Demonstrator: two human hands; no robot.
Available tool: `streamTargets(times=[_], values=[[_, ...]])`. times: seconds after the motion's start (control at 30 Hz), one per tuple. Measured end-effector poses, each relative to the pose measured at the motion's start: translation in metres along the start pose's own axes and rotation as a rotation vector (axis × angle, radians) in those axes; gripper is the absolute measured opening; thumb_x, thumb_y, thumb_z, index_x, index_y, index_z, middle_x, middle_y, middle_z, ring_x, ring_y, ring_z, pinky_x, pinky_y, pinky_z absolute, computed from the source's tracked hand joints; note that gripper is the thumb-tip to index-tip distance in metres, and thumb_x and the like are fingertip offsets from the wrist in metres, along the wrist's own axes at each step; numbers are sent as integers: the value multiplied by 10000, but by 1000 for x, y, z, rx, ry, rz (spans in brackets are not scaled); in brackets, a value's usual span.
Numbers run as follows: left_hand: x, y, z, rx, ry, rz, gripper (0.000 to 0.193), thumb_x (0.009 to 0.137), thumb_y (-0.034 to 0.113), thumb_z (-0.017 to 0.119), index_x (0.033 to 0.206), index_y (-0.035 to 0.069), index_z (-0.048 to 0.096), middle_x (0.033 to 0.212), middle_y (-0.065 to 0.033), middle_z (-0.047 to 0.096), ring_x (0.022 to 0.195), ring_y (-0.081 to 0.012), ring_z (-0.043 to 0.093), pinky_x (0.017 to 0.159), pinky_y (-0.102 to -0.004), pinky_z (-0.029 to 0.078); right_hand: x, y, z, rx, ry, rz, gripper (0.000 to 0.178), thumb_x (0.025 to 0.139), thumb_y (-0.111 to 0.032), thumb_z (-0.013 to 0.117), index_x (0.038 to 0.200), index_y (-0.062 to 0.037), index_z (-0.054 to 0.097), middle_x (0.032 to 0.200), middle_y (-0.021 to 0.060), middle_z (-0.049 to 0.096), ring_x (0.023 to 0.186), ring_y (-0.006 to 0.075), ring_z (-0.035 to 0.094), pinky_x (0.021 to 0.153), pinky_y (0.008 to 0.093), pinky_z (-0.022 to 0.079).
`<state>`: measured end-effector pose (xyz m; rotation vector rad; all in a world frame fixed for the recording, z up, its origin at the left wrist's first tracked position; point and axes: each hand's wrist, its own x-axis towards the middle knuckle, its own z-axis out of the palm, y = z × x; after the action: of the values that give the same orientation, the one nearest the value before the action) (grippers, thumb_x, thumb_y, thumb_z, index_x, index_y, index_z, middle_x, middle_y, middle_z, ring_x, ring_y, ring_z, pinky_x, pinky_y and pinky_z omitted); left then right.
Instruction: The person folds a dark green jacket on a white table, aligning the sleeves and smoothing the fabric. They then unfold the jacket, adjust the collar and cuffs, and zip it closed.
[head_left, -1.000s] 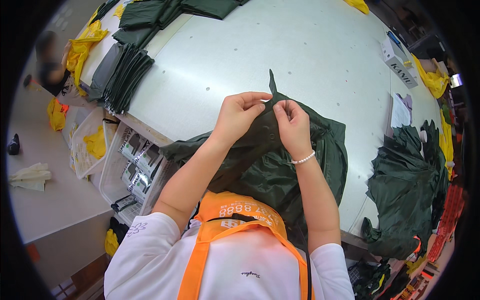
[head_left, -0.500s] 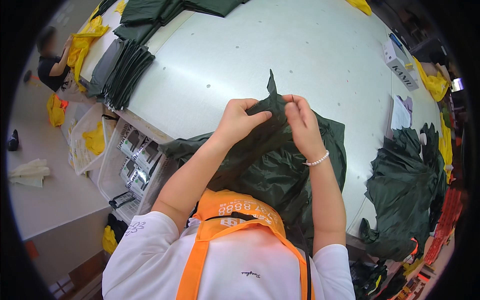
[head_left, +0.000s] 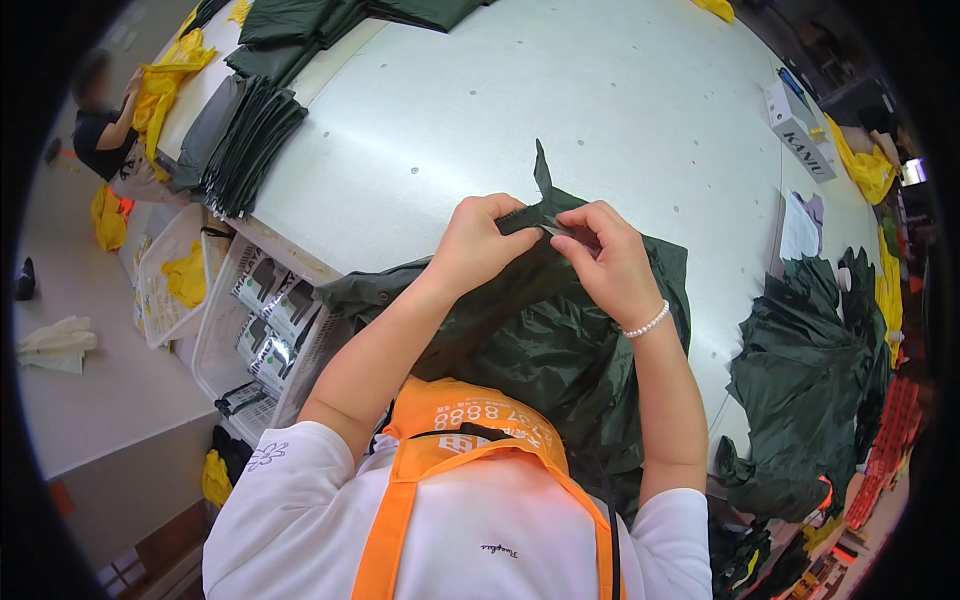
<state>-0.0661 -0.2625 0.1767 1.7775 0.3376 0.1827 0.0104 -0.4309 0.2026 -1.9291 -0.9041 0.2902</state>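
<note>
Hands meeting over a garment at the near edge of the table

The left hand point(head_left: 480, 245) and right hand point(head_left: 612, 262) are pinching the garment point(head_left: 540, 340) side by side, its strip point(head_left: 542, 170) sticking up behind them; the garment is lying on the table point(head_left: 560, 90) and hanging over the near edge. A folded stack point(head_left: 245, 145) is sitting at the table's left edge, bins point(head_left: 225, 320) standing below it, a heap point(head_left: 810, 370) lying to the right, and a box point(head_left: 798, 128) resting far right behind it.

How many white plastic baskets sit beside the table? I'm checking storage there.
2 that I can make out: one basket holding yellow fabric, farther from the table, and one basket with printed packets against the table's edge. More may be hidden under the table.
</note>
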Motion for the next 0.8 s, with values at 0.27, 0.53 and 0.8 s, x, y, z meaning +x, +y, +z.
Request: streamTargets(times=[0.27,0.53,0.8], values=[[0,3,-1,-12,-4,-34,225,720,97,688,884,-56,668,725,-90,666,669,-111,597,617,-259,474,2,-9,0,-350,36,-188,141,794,-90,661,908,-43,591,874,90,579,736,265,607,632,330,495],[2,3,-4,-38,-29,-60,229,722,103,685,883,-60,674,709,-71,661,673,-91,588,615,-254,472,6,-12,2,-416,33,-250,130,793,-82,654,901,-47,591,857,79,570,757,262,603,649,339,494],[3,1,-3,-78,-28,-61,218,720,105,684,873,-51,682,677,-54,648,645,-76,568,585,-246,459,6,-11,3,-381,38,-242,116,792,-70,651,891,-49,594,855,78,574,753,263,605,648,339,493]])
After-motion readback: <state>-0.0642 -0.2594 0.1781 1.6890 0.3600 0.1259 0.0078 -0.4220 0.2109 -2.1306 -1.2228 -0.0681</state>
